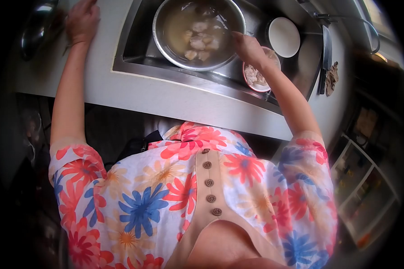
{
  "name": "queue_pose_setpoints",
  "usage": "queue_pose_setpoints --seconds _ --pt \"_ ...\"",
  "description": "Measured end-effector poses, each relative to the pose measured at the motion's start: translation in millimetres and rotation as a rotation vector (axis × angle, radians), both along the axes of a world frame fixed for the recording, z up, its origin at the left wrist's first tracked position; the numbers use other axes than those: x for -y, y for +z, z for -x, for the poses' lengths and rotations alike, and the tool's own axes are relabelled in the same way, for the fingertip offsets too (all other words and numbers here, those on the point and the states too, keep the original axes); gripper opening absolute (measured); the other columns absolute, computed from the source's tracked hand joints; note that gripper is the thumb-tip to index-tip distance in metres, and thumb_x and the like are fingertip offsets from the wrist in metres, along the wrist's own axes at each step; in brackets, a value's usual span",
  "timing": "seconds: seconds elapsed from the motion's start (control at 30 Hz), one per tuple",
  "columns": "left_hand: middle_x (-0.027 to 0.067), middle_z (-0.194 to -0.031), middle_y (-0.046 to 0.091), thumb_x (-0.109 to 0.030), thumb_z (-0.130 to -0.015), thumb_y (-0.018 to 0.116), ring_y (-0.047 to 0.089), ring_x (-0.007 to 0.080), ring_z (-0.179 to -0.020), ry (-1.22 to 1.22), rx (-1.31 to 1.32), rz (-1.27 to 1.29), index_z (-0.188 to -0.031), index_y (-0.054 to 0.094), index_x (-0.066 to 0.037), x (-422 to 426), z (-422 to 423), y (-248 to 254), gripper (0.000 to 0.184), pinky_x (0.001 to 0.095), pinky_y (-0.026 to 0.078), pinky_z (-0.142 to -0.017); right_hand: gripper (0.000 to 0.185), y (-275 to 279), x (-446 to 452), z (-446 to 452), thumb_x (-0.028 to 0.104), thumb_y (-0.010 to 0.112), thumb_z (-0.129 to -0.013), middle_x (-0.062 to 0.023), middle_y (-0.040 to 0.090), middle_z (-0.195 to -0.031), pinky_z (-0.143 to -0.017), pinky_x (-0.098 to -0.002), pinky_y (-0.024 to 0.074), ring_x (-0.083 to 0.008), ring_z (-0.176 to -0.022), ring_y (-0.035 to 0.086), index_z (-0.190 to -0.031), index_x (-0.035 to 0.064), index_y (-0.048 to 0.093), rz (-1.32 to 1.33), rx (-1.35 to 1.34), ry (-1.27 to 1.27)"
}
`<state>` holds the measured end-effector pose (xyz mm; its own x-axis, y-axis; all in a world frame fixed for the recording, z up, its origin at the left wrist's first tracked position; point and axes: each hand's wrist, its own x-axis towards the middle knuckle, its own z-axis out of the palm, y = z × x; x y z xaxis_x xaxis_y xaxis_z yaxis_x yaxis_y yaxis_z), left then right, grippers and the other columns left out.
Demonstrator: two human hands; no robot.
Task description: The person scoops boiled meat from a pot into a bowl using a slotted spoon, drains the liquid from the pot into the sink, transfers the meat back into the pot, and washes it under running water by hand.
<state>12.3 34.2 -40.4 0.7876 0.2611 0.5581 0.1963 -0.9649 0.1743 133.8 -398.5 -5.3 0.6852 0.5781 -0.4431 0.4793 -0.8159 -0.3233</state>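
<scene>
Evidently for spills, the sink (141, 49), upper centre, holds the basin (191, 68) and bowls. The basin holds cloudy water, seemingly for soaking meat (197, 42). Right hand (249, 47): at the basin's right rim, fingers curled, perhaps steadying it; grip not confirmed. Left hand (81, 22): upper left, at the counter (96, 62), possibly for support; hold cannot be told. Count: one sink; one basin; two bowls, one white (284, 37), one red-rimmed (259, 90) with meat; one knife (327, 49), upper right; basin pieces, at least five.

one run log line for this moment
left hand: over pale countertop | right hand: at rim of large round silver metal bowl | bowl: pale irregular chunks, cloudy liquid
</scene>
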Motion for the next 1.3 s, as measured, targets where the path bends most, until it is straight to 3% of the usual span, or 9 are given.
queue_pose_setpoints --seconds 0.13,0.27,0.37,0.47,0.67,0.77,0.87,0.97,1.3 --pt "0.0006 -0.100 0.063 -0.020 -0.080 0.052 0.059 0.0212 -0.093 -0.005 0.001 0.004 -0.097 0.065 -0.018 -8 1 -7 0.021 0.0329 0.046 -0.080 0.028 20 -3 9 0.018 0.042 -0.086 -0.0236 0.060 -0.094 -0.082 -0.0451 0.0438 -0.0401 -0.090 0.056 -0.105 0.0034 0.056 0.136 -0.236 0.065" --pt "0.0103 -0.084 0.059 -0.005 -0.071 0.052 0.054 0.0282 -0.085 0.011 0.069 0.121 -0.077 0.059 -0.006 25 0 29 0.009 0.0392 0.040 -0.077 0.027 26 12 17 0.018 0.042 -0.088 -0.0203 0.062 -0.078 -0.066 -0.0416 0.0492 -0.0337 -0.069 0.062 -0.105 0.0044 0.058 0.123 -0.343 0.195" --pt "0.0106 -0.084 0.059 -0.004 -0.072 0.052 0.054 0.0284 -0.084 -0.003 0.070 0.059 -0.078 0.059 -0.006 25 -1 32 0.009 0.0388 0.040 -0.076 0.027 32 4 10 0.018 0.042 -0.090 -0.0109 0.056 -0.059 -0.042 -0.0326 0.0440 -0.0184 -0.043 0.053 -0.105 0.0053 0.059 0.165 -0.679 -0.037" --pt "0.0008 -0.101 0.063 -0.021 -0.080 0.052 0.059 0.0217 -0.093 0.007 -0.026 -0.021 -0.098 0.065 -0.018 -15 -3 -7 0.022 0.0333 0.046 -0.081 0.027 42 -3 4 0.019 0.043 -0.090 -0.0018 0.046 -0.052 -0.031 -0.0239 0.0314 -0.0060 -0.034 0.039 -0.108 0.0048 0.059 0.160 -0.887 -0.144" --pt "0.0005 -0.101 0.062 -0.019 -0.080 0.051 0.059 0.0218 -0.093 0.020 -0.010 -0.016 -0.098 0.065 -0.018 -9 -1 -4 0.022 0.0332 0.046 -0.081 0.031 35 -4 -3 0.015 0.044 -0.089 -0.0003 0.042 -0.052 -0.031 -0.0211 0.0269 -0.0057 -0.035 0.032 -0.116 0.0037 0.054 0.101 -1.221 -0.500" --pt "0.0106 -0.084 0.059 -0.004 -0.073 0.052 0.054 0.0285 -0.085 0.016 0.076 0.043 -0.078 0.059 -0.006 27 -1 33 0.008 0.0384 0.040 -0.076 0.032 36 9 -12 0.014 0.044 -0.089 0.0000 0.039 -0.052 -0.030 -0.0202 0.0246 -0.0053 -0.035 0.030 -0.118 0.0035 0.053 0.018 -1.296 -0.540" --pt "0.0106 -0.085 0.059 -0.004 -0.074 0.052 0.053 0.0286 -0.086 0.042 0.072 0.017 -0.078 0.059 -0.006 27 -1 31 0.008 0.0384 0.040 -0.077 0.032 34 23 -20 0.015 0.041 -0.091 -0.0001 0.038 -0.052 -0.031 -0.0212 0.0261 -0.0059 -0.035 0.030 -0.119 0.0033 0.052 -0.017 -1.258 -0.521" --pt "0.0002 -0.101 0.063 -0.019 -0.080 0.051 0.059 0.0218 -0.093 -0.003 0.012 -0.037 -0.097 0.065 -0.018 -13 -2 -7 0.022 0.0329 0.046 -0.081 0.032 43 25 -20 0.015 0.039 -0.092 0.0001 0.039 -0.052 -0.031 -0.0220 0.0289 -0.0067 -0.035 0.033 -0.119 0.0042 0.053 -0.024 -1.160 -0.499" --pt "0.0013 -0.102 0.062 -0.018 -0.081 0.051 0.058 0.0224 -0.094 0.032 -0.002 -0.009 -0.097 0.065 -0.016 3 -1 3 0.021 0.0328 0.046 -0.081 0.027 56 43 -8 0.015 0.044 -0.091 0.0008 0.040 -0.049 -0.029 -0.0194 0.0269 -0.0059 -0.031 0.036 -0.112 0.0007 0.055 -0.155 -1.063 -0.529"
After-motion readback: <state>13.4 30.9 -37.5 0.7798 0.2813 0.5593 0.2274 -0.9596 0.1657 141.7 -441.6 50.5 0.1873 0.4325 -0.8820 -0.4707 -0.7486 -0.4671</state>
